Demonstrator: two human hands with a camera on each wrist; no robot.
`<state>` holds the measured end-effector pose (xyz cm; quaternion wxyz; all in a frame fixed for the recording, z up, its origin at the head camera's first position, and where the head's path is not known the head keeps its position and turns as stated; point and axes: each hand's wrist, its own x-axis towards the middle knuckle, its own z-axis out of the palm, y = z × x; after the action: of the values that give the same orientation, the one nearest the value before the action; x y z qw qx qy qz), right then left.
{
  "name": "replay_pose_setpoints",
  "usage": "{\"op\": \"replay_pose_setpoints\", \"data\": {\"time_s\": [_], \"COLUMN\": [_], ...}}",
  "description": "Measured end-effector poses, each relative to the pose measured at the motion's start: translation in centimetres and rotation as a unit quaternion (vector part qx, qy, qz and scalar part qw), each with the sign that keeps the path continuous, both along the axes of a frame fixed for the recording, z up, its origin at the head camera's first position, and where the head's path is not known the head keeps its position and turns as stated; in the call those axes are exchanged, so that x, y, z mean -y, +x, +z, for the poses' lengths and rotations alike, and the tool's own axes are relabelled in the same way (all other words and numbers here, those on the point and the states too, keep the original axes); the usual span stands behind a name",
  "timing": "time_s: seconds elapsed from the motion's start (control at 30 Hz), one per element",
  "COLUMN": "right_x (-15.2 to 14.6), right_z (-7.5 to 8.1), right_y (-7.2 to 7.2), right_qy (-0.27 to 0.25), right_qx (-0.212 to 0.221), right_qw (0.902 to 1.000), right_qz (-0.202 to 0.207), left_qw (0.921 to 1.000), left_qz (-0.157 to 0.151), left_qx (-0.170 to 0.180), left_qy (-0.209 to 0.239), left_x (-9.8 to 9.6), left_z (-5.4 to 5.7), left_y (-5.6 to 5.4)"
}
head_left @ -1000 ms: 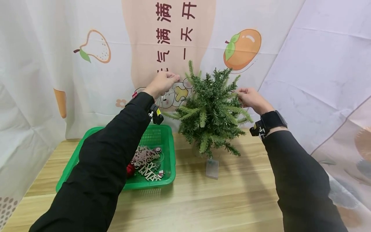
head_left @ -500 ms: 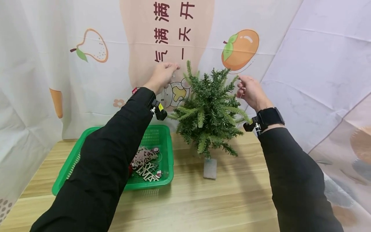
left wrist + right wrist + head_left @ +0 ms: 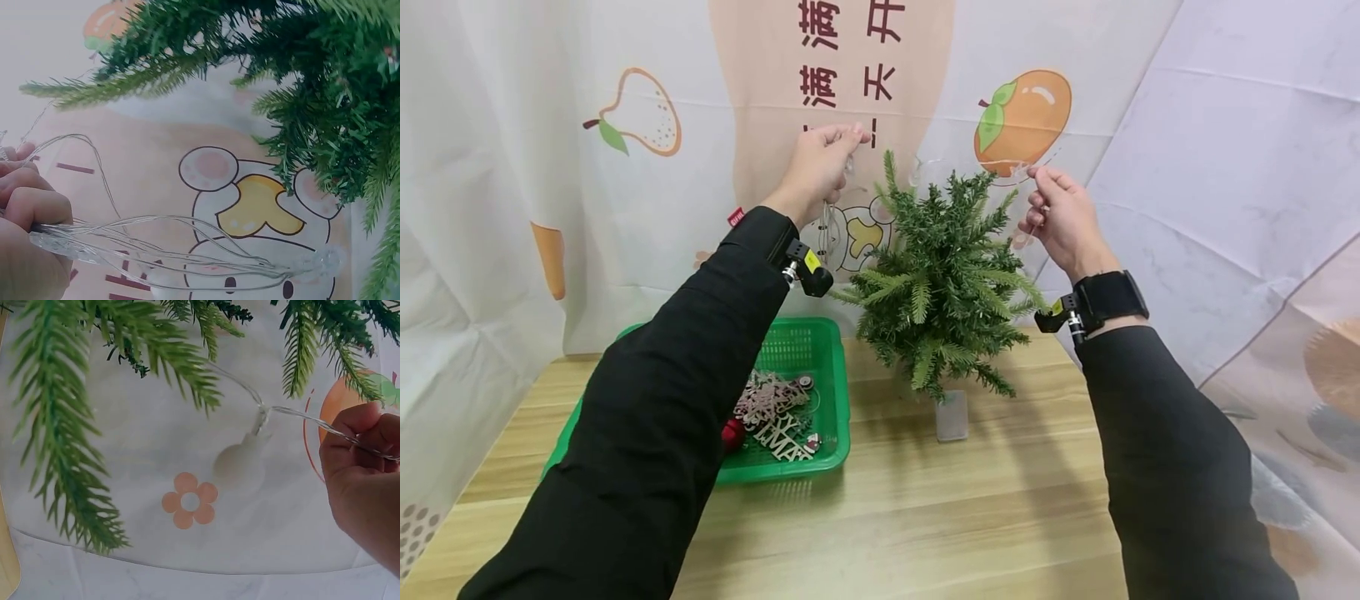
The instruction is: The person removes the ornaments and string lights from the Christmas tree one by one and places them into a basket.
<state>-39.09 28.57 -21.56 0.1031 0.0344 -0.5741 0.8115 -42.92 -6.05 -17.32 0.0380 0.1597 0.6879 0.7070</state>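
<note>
A small artificial Christmas tree stands on the wooden table. My left hand, left of the treetop, grips a looped bundle of clear-wired string lights. Several strands and clear bulb ends hang from that fist in the left wrist view. Right of the treetop, my right hand pinches the same clear wire between thumb and fingers. A round whitish bulb dangles from the wire beside the branches in the right wrist view. Part of the wire passes around the tree's far side, hidden by the needles.
A green plastic basket stands left of the tree. Wooden letter ornaments and a red ball lie in it, partly behind my left sleeve. A pale rectangular piece lies at the tree's foot. A printed curtain hangs behind.
Both hands have risen, the right one from beside the branches to about treetop height, with wire stretching from it. The left hand has lifted its hanging bundle higher.
</note>
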Motion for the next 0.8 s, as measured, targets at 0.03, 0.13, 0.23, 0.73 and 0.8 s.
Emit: {"op": "replay_pose_setpoints", "data": {"time_s": [0.03, 0.13, 0.23, 0.73, 0.8], "right_x": [0.1, 0.3, 0.2, -1.2, -1.5], "right_z": [0.0, 0.1, 0.2, 0.1, 0.0], "right_y": [0.1, 0.5, 0.9, 4.0, 4.3], "right_qy": [0.001, 0.008, 0.005, 0.062, 0.075], "right_qx": [-0.004, -0.019, -0.043, -0.100, -0.098], "right_qw": [1.0000, 0.9998, 0.9991, 0.9927, 0.9922], "right_qz": [0.001, 0.004, 0.006, 0.025, 0.017], "left_qw": [1.0000, 1.0000, 0.9997, 0.9963, 0.9946], "left_qz": [0.000, -0.002, -0.008, -0.052, -0.063], "left_qx": [0.001, -0.004, -0.022, -0.069, -0.082], "left_qy": [0.001, 0.005, 0.008, 0.001, -0.004], "left_x": [0.1, 0.4, 0.7, 2.0, 1.9], "left_z": [0.2, 0.5, 0.5, 1.2, 1.1], "left_y": [0.3, 0.8, 0.9, 3.8, 4.5]}}
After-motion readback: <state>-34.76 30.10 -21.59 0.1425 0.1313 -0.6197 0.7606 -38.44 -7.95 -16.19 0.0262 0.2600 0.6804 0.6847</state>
